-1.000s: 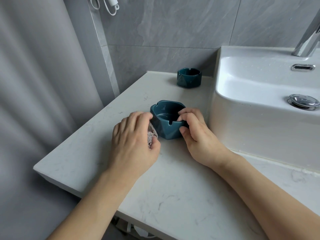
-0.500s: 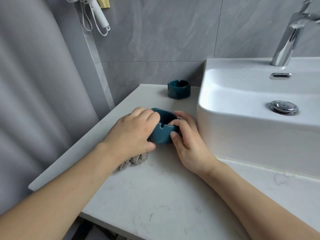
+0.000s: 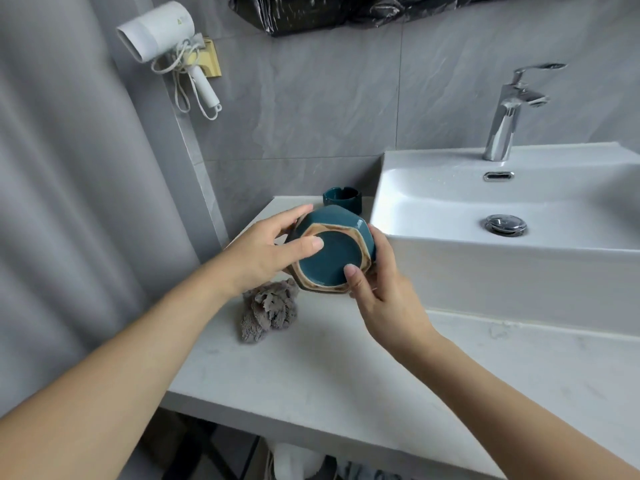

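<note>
Above the worktop (image 3: 329, 368), just beside the basin (image 3: 502, 265), the teal ashtray (image 3: 329, 258) was held clear of the surface, tipped with its underside toward the camera. It was gripped by the left hand (image 3: 266, 251) at its left edge and by the right hand (image 3: 381, 292) at its lower right. A crumpled grey cloth (image 3: 268, 315) was seen beneath it.

One wide-angle camera, worn on the head, looks forward and down over the counter (image 3: 329, 368) toward the tiled wall (image 3: 311, 116). It sits close: the ashtray (image 3: 332, 254), between left hand (image 3: 266, 252) and right hand (image 3: 381, 296), fills mid-frame, with the sink (image 3: 485, 271) at right.
</note>
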